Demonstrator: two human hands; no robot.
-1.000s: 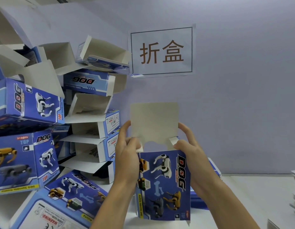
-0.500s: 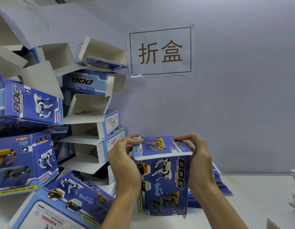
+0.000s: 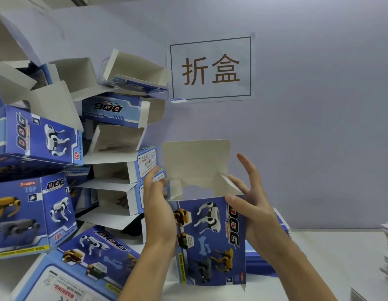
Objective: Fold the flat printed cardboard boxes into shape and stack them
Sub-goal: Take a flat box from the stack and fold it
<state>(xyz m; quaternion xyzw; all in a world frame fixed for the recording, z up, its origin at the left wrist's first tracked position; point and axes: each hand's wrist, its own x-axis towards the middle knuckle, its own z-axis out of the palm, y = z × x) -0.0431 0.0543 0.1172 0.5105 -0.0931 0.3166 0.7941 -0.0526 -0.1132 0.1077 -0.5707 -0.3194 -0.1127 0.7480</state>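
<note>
From the head camera, the blue DOG box [image 3: 210, 242] stands upright on the white bench [image 3: 332, 257] between both hands — its top flap [image 3: 195, 161], shut half a second ago, now stands open. The left hand [image 3: 157, 205] rests flat against its side; the right hand [image 3: 251, 205] spreads wide, thumb touching the front, beside the stacked folded boxes [image 3: 37, 148].

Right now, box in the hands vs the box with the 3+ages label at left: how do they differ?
The held box stands upright between the left hand and right hand; the 3+ages box sits in the pile. The held box's top flap stands open, showing its plain inside; the 3+ages box's visible faces look closed. Both carry blue DOG print.
</note>
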